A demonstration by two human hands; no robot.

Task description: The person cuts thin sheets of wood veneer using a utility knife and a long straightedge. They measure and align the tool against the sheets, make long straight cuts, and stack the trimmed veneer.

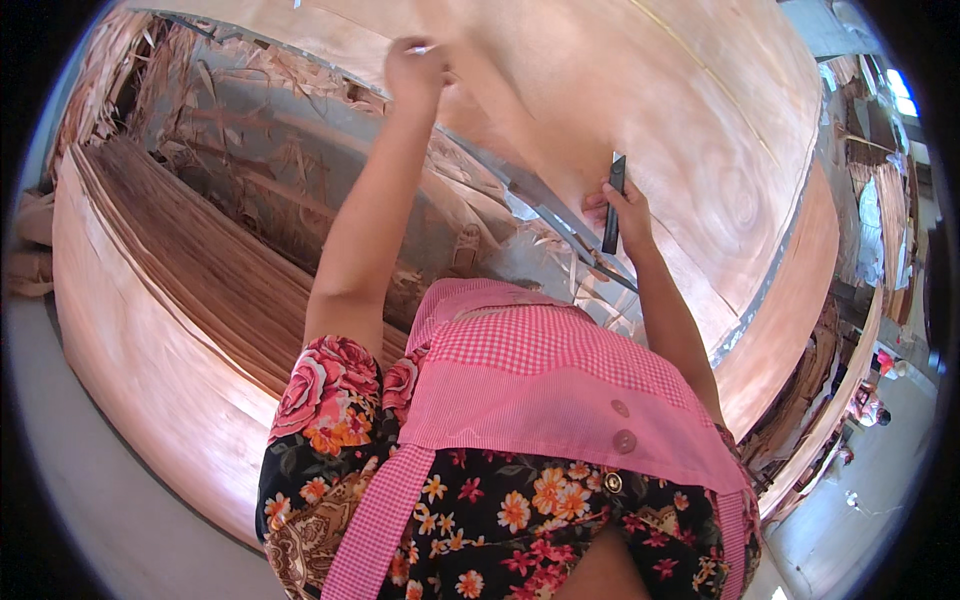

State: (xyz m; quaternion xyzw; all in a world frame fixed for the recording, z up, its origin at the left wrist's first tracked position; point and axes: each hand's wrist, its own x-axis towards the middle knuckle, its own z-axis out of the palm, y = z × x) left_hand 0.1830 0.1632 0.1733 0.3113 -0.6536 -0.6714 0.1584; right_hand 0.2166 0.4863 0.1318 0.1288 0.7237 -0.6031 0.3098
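Observation:
My right hand (pixel 625 212) is closed round a black box cutter (pixel 614 205), held upright with its blade end pointing away from me. Beneath that hand runs a long, narrow veneer strip (pixel 510 110), blurred, slanting across the large pale wood veneer sheet (pixel 690 130). Farther left, my left hand (pixel 416 72) is raised above the sheet's near edge, its fingers curled shut. A small whitish spot shows at the fingers. Motion blurs this hand, and what it holds I cannot make out.
A tall stack of veneer sheets (pixel 190 250) stands at my left. Torn veneer scraps (pixel 300 160) litter the floor between the stack and the worktop. Dark metal bars (pixel 570 235) run below the sheet's near edge. More veneer piles (pixel 880 220) stand far right.

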